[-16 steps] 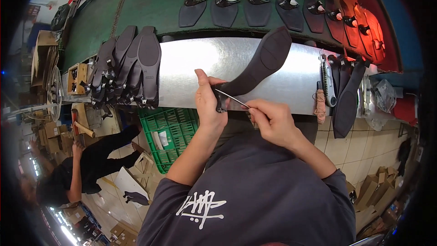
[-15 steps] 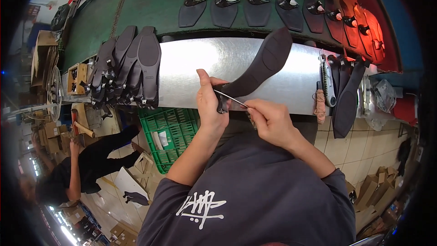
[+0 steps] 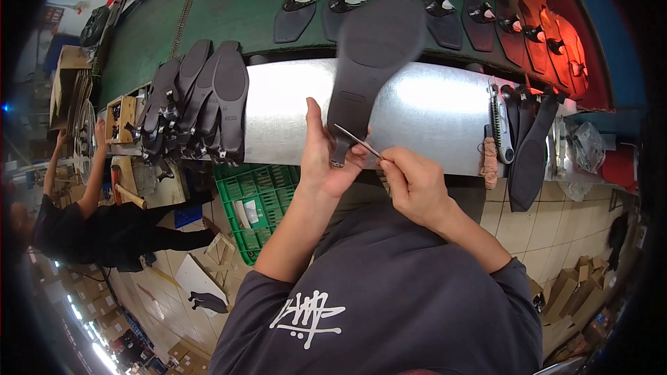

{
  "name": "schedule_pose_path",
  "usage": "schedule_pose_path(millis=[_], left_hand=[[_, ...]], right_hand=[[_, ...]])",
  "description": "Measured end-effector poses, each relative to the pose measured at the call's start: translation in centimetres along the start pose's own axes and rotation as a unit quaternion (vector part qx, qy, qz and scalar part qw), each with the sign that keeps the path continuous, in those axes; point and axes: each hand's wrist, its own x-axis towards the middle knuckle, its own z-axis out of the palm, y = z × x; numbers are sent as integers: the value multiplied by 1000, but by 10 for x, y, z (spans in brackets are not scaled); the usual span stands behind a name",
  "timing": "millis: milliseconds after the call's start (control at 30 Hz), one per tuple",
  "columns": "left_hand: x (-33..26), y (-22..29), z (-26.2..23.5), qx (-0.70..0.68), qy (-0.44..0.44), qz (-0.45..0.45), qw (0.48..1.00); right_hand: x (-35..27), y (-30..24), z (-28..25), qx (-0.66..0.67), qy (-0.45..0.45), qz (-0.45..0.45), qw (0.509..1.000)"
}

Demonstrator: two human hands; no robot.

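My left hand grips the narrow heel end of a dark brown sandal sole, its thumb raised along one side and its fingers curled behind and below. The sole stands up and away from me, its patterned underside toward me and its broad end blurred over the green belt. In my right hand a thin metal rod is pinched between thumb and fingers. Its tip lies across the lower part of the sole, beside my left fingers. Whether the tip touches the sole I cannot tell.
Behind my hands lies a shiny metal worktop. A pile of sandal soles is at its left, a utility knife and hanging soles at its right. Several sandals line the green belt. Below left are a green crate and another person.
The sole has swung from leaning right to nearly upright, and my left fingers have shifted round its heel end. The rod tip now shows in front of the sole. The other person has raised their arms.
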Motion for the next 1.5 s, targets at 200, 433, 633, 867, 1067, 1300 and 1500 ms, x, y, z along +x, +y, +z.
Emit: schedule_pose_path(millis=[200,433,633,867,1067,1300,1500], left_hand=[[6,-9,-11,-57,-140,-1,988],[7,12,-13,-123,12,-1,992],[-40,98,-36,-1,92,272,958],[-107,129,-63,456,289,440,717],[-57,116,-12,524,170,525,649],[161,178,25,650,179,537,507],[211,197,22,694,172,514,473]], right_hand=[[0,-4,13,24,-33,-2,999],[-20,-25,23,31,-174,-102,979],[7,-12,-16,63,-47,76,994],[19,14,-34,32,12,103,994],[28,47,-73,-58,97,132,985],[19,78,-104,-237,96,179,950],[15,83,-107,-274,100,140,946]])
